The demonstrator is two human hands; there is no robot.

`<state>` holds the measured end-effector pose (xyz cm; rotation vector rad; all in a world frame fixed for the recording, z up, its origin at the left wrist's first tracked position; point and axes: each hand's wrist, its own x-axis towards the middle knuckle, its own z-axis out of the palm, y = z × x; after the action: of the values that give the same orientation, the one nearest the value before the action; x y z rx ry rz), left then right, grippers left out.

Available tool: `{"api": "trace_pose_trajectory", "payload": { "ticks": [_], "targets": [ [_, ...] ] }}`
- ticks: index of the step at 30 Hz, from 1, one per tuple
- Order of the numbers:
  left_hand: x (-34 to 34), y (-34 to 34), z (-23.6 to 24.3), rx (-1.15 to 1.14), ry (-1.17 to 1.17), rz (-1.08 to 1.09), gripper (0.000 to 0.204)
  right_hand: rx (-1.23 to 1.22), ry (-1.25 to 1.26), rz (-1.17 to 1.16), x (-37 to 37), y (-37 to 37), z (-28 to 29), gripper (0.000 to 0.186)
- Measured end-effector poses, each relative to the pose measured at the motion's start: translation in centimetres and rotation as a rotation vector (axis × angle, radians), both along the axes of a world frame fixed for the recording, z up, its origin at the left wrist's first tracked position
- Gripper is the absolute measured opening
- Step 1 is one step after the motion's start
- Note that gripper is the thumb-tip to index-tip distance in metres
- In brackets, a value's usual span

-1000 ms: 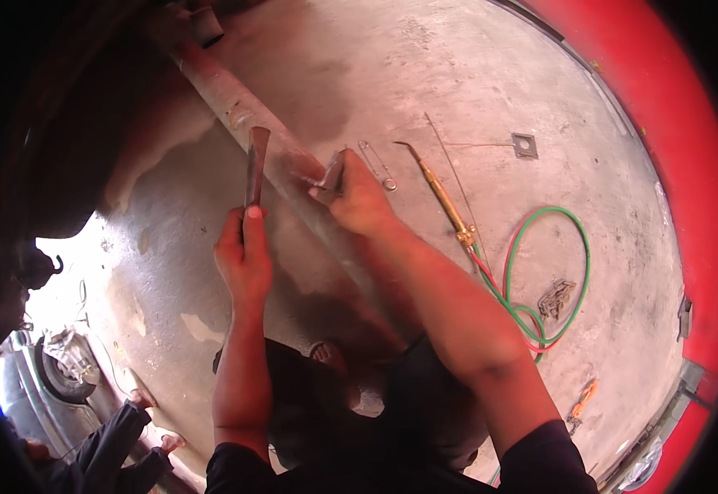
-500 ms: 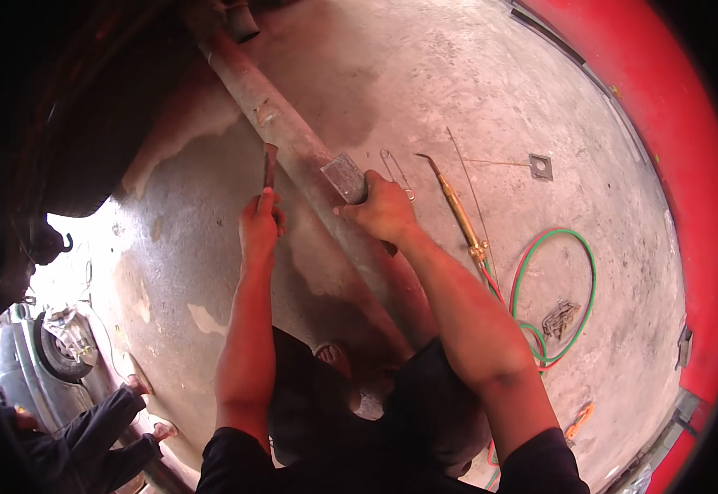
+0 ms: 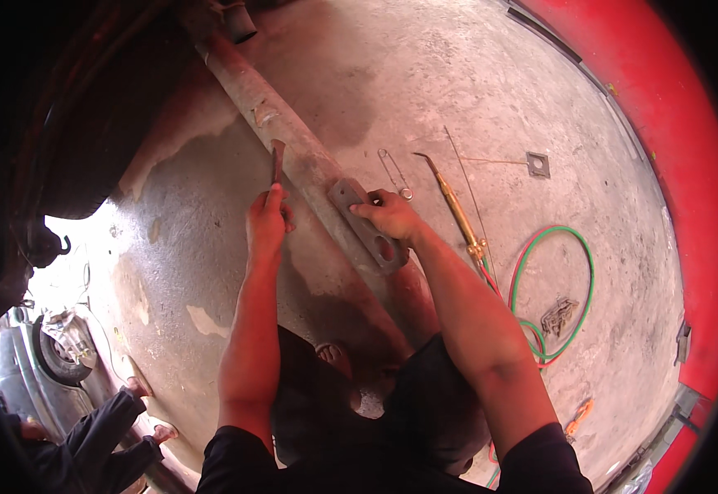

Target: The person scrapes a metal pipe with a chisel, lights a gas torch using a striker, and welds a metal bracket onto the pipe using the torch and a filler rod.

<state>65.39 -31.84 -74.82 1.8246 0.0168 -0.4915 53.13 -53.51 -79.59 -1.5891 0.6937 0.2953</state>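
My left hand (image 3: pixel 268 214) is closed on a flat rusty metal tool (image 3: pixel 278 160) with a widened tip, held upright beside a long weathered steel pipe (image 3: pixel 285 123) that runs diagonally along the floor. My right hand (image 3: pixel 388 216) grips a grey flat metal bracket (image 3: pixel 347 195), which lies lengthwise over the pipe and has a small hole at its upper end and a large oval hole at its lower end. Just right of the pipe lie a bent wire clip (image 3: pixel 388 169) and a brass torch (image 3: pixel 455 207) with a bent tip.
Green and red hoses (image 3: pixel 581 239), thin rods (image 3: pixel 458 148), a square plate (image 3: pixel 538 155) and orange clamp (image 3: pixel 581 416) lie rightward. A red panel (image 3: pixel 688 132) curves along the right. At lower left are a person's legs (image 3: pixel 104 424) beside a grey car (image 3: pixel 13 370).
The bracket in my right hand has turned from a tilted, raised position to lie along the pipe, showing its oval hole. My hands have shifted rightward and slightly downward in the picture.
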Motion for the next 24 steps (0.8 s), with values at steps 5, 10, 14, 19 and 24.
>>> {"api": "trace_pose_trajectory", "payload": {
  "ticks": [5,10,14,19,24],
  "targets": [
    [-0.4,-0.8,0.0,-0.006,0.005,-0.026,0.039,-0.312,0.098,0.218,0.0,-0.4,-2.8,0.07],
    [-0.4,0.0,0.2,0.032,-0.026,-0.044,0.042,-0.374,0.122,0.318,0.0,0.5,-0.1,0.07],
    [-0.5,-0.6,0.0,0.016,-0.009,-0.068,0.043,-0.488,0.115,0.351,-0.9,0.9,-0.3,0.08],
    [-0.5,0.4,0.9,-0.03,0.016,-0.015,0.041,-0.559,0.105,0.336,-0.8,2.0,0.8,0.076],
    [-0.3,0.5,0.8,-0.033,0.006,-0.016,0.04,-0.497,-0.013,0.226,0.3,2.3,3.4,0.069]
  ]
}}
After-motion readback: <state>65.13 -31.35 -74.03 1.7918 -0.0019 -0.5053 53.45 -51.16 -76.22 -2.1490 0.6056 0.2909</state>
